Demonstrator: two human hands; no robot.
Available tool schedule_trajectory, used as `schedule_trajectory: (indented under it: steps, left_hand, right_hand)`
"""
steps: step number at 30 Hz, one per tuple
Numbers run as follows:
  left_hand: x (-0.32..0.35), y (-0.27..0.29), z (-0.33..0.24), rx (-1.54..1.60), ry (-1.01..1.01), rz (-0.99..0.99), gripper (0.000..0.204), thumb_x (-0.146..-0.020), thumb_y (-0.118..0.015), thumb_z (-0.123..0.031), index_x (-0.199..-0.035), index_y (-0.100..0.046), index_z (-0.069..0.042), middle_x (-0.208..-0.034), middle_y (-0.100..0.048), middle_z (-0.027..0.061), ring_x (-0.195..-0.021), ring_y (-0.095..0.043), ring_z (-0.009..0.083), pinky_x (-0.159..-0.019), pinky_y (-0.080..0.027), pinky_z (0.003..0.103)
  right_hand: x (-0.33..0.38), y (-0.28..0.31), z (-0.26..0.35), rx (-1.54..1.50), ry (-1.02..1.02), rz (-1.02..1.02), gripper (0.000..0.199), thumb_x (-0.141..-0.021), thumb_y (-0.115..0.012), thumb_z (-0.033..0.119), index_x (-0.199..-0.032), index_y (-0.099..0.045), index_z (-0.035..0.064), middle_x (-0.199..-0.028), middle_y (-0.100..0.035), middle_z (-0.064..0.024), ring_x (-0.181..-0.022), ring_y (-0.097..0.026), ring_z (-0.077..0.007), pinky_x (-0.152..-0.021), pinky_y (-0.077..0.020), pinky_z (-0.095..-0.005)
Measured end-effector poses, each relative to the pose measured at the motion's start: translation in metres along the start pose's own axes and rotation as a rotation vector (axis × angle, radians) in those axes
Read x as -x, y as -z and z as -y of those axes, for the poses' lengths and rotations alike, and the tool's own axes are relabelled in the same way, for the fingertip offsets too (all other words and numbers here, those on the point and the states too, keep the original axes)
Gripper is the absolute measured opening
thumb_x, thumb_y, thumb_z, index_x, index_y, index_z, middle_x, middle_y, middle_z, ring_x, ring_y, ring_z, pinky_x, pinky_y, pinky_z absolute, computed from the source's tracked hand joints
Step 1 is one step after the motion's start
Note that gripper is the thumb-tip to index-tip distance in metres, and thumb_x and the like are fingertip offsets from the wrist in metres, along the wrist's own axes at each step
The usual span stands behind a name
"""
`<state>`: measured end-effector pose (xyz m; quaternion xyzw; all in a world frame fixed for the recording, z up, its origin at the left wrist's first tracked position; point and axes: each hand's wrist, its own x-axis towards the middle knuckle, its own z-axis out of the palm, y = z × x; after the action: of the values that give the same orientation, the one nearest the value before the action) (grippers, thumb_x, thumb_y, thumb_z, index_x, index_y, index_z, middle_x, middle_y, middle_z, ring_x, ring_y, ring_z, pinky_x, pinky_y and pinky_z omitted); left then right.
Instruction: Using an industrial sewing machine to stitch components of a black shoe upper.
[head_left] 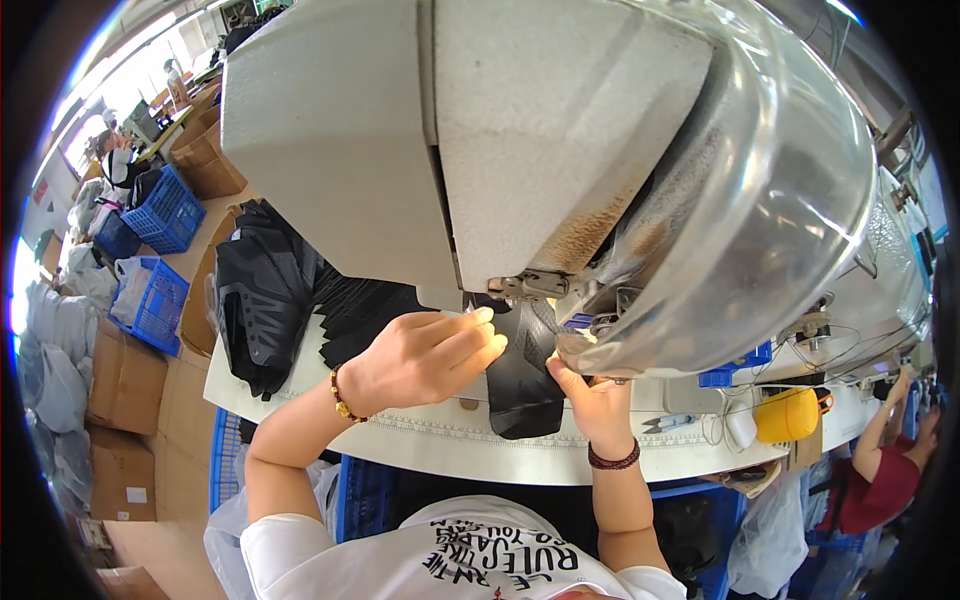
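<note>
A large grey sewing machine (560, 130) with a clear cover fills the upper middle of the view. Beneath its needle area lies a flat black textured piece (525, 400), which looks like a shoe upper part. My left hand (425, 358) is closed in a pinch beside the piece, close under the machine head; what its fingertips hold is too small to make out. At the piece's right edge, my right hand (598, 408) grips it with the thumb in front, the other fingers partly hidden by the cover.
Stacked black pieces (265, 295) lie on the white table (420, 430) at left. Thread snips (670, 423) and a yellow container (788, 415) sit at right. Blue crates (165, 210) and cardboard boxes (125, 375) stand on the left; a person in dark red (880, 475) works far right.
</note>
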<state>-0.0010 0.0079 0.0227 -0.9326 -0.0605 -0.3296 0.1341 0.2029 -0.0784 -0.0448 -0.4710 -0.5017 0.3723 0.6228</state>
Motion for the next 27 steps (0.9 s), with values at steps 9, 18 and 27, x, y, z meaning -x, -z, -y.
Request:
schedule_trajectory:
  steps: [9,18,27]
  left_hand:
    - [-0.001,-0.003,0.001,0.005,0.06,0.059,0.023,-0.065,-0.062,-0.002,-0.087,-0.06,0.001,-0.082,-0.054,0.0096,-0.059,-0.056,0.0129,-0.046,-0.047,0.023]
    - [-0.014,0.013,0.013,0.051,0.074,0.113,0.017,-0.068,-0.064,-0.006,-0.084,-0.062,-0.001,-0.076,-0.052,0.0039,-0.063,-0.053,0.016,-0.051,-0.045,0.03]
    - [-0.018,0.009,0.007,-0.043,0.076,0.05,0.023,-0.064,-0.063,-0.007,-0.086,-0.062,-0.001,-0.078,-0.056,0.0045,-0.073,-0.056,0.0195,-0.057,-0.047,0.03]
  right_hand:
    - [-0.002,0.023,-0.054,0.4,0.207,0.026,0.022,-0.081,-0.061,0.0,-0.102,-0.06,-0.0057,-0.102,-0.062,-0.01,-0.096,-0.056,-0.0158,-0.089,-0.0423,-0.0295]
    - [-0.011,0.038,-0.105,0.002,-0.149,-0.019,0.017,-0.083,-0.05,0.01,-0.093,-0.059,-0.001,-0.098,-0.062,-0.0126,-0.085,-0.059,-0.0203,-0.074,-0.0477,-0.0301]
    - [-0.048,0.034,-0.037,0.513,0.384,-0.094,0.031,-0.065,-0.07,0.014,-0.09,-0.057,0.0005,-0.081,-0.057,-0.0189,-0.077,-0.055,-0.0343,-0.072,-0.0444,-0.0383]
